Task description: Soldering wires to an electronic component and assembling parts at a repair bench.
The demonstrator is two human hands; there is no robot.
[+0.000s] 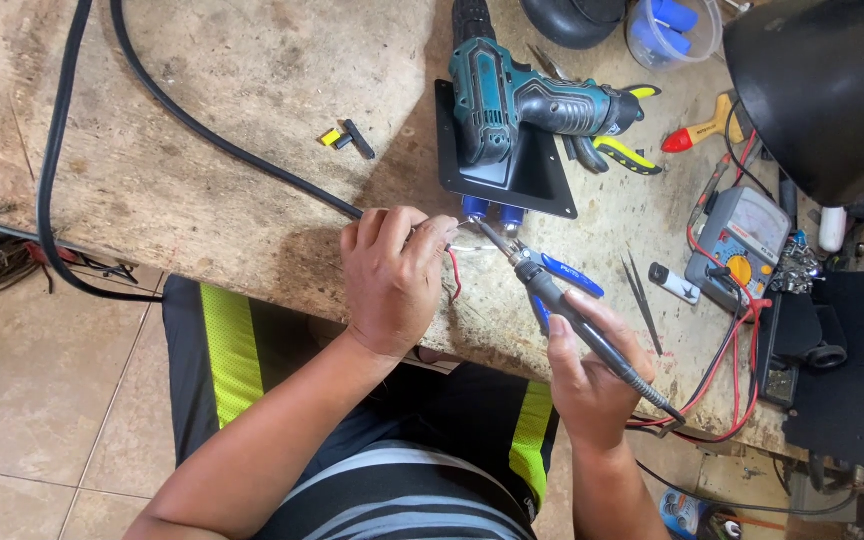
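My left hand (pixel 392 275) is closed around the end of a thick black cable (pixel 202 135) at the bench's front edge, with a thin red wire (pixel 455 275) poking out under the fingers. My right hand (pixel 592 375) grips a soldering iron (pixel 562 305) with a black handle, its metal tip pointing up-left to the cable end next to my left fingertips. Just beyond the tip sit two blue connectors (pixel 492 210) on the edge of a black metal plate (pixel 542 180). Blue-handled pliers (pixel 567 275) lie under the iron.
A teal cordless drill (pixel 512 100) rests on the black plate. An analogue multimeter (pixel 742 235) with red and black leads sits right, beside tweezers (pixel 642 295). Yellow-handled pliers (pixel 622 150), a red screwdriver (pixel 697 132) and a black lamp shade (pixel 832 90) are at the back right.
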